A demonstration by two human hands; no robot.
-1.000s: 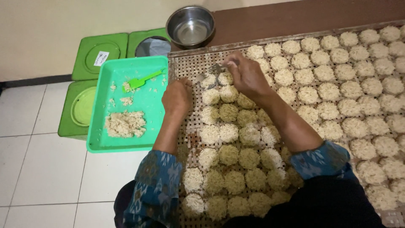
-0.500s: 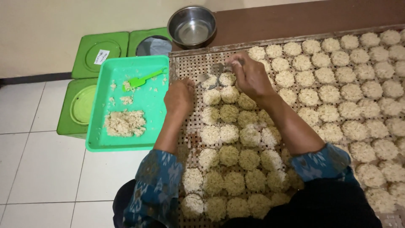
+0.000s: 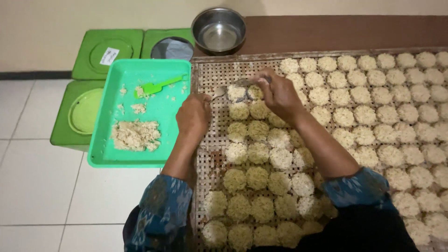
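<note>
A woven bamboo mat [image 3: 211, 154] carries rows of round pale rice patties [image 3: 257, 178]. My left hand [image 3: 193, 116] is closed on a metal spoon [image 3: 218, 91] near the mat's far left corner. My right hand [image 3: 276, 93] grips a second metal utensil [image 3: 242, 83] and hovers over a patty [image 3: 236, 93] at the top of the left rows. The two utensil tips meet over that patty. Both forearms wear blue patterned sleeves.
A green plastic tray [image 3: 165, 114] left of the mat holds a heap of cooked rice [image 3: 135, 135] and a green spatula [image 3: 156, 87]. Behind it stand green lidded containers [image 3: 107, 53] and a steel bowl [image 3: 218, 30]. White floor tiles lie to the left.
Both hands stay over the same patty at the mat's top left. Their fingers and the utensils shift only slightly.
</note>
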